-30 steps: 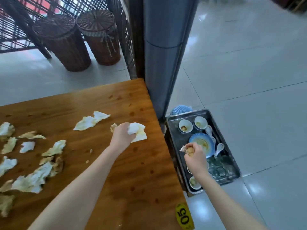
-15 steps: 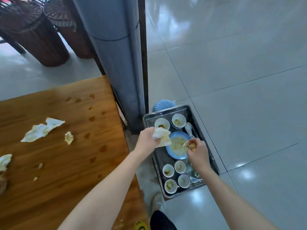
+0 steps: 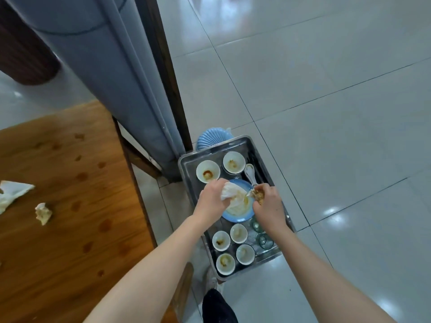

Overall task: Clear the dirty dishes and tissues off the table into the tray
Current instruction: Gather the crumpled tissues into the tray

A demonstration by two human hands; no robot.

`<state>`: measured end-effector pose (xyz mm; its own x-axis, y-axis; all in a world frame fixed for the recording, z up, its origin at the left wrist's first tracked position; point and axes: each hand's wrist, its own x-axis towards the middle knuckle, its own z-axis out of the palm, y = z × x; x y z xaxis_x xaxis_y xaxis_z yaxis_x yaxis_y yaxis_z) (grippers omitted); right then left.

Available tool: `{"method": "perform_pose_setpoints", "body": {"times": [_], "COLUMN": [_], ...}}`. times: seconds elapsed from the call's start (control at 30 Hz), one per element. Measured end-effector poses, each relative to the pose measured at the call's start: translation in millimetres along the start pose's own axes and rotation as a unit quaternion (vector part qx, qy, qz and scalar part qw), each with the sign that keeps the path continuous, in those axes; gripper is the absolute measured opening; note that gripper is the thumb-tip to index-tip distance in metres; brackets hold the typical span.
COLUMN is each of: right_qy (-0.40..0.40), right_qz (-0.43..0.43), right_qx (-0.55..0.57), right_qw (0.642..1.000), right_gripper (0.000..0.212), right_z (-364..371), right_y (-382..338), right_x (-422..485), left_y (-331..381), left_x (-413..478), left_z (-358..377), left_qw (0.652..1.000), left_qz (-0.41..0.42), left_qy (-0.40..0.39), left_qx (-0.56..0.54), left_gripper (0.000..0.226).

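- Tray [image 3: 185,167]: silver-grey metal, bright sheen.
- Bowls [image 3: 208,171]: white, brown dregs inside.
- Plate [image 3: 234,217]: blue rim, cream-yellow smear across the middle.
- Spoon [image 3: 250,174]: white.
- Glasses [image 3: 263,241]: clear, green tint.
- White tissue [image 3: 229,193]: plain white.
- Stained tissue [image 3: 258,195]: brown-orange blotches.
- Desk [image 3: 70,241]: orange-brown wood grain, scattered darker round spots.
- Desk tissues [image 3: 43,213]: off-white, tan staining.
- Ribbed dish [image 3: 210,138]: light blue, fanned ribs.
- Floor [image 3: 326,113]: pale grey glossy tiles, thin dark grout lines, white glare patches.
- Pillar [image 3: 105,78]: blue-grey.
- Frame [image 3: 163,66]: dark brown.
- Trouser leg [image 3: 217,308]: black.
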<state>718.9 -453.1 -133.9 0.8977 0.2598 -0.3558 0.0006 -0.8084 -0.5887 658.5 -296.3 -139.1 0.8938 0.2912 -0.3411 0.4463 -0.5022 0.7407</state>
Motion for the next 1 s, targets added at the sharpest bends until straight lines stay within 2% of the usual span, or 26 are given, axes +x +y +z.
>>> {"method": "perform_pose_setpoints", "body": {"times": [0.27, 0.4, 0.5, 0.63, 0.73, 0.83, 1.0], "right_qy": [-0.02, -0.038, -0.042, -0.042, -0.03, -0.032, -0.03], "right_qz": [-0.012, -0.019, -0.02, -0.029, -0.052, -0.059, -0.077], "right_qx": [0.019, 0.051, 0.043, 0.023, 0.01, 0.011, 0.021], "right_qw": [1.0, 0.998, 0.998, 0.998, 0.998, 0.998, 0.996], "right_gripper": [0.036, 0.054, 0.058, 0.059, 0.056, 0.052, 0.049], "right_z": [9, 6, 3, 1, 1, 2, 10], "right_y": [6, 5, 5, 2, -4, -14, -45], "right_x": [5, 4, 0, -9, -21, -34, -57], "left_y": [-12, -13, -15, -17, -16, -16, -28], "left_x": [6, 3, -2, -12, -24, -38, -72], "left_z": [10, 7, 4, -3, -11, -23, -59], "left_qw": [0.999, 0.999, 0.998, 0.999, 0.999, 0.999, 0.998], "left_qz": [-0.007, -0.016, -0.011, -0.009, -0.014, -0.029, -0.041], "left_qy": [-0.01, -0.046, -0.056, -0.048, -0.032, -0.004, 0.043], "left_qx": [-0.032, -0.014, -0.015, -0.007, 0.008, 0.019, 0.023], "left_gripper": [0.06, 0.087, 0.095, 0.09, 0.078, 0.063, 0.056]}}
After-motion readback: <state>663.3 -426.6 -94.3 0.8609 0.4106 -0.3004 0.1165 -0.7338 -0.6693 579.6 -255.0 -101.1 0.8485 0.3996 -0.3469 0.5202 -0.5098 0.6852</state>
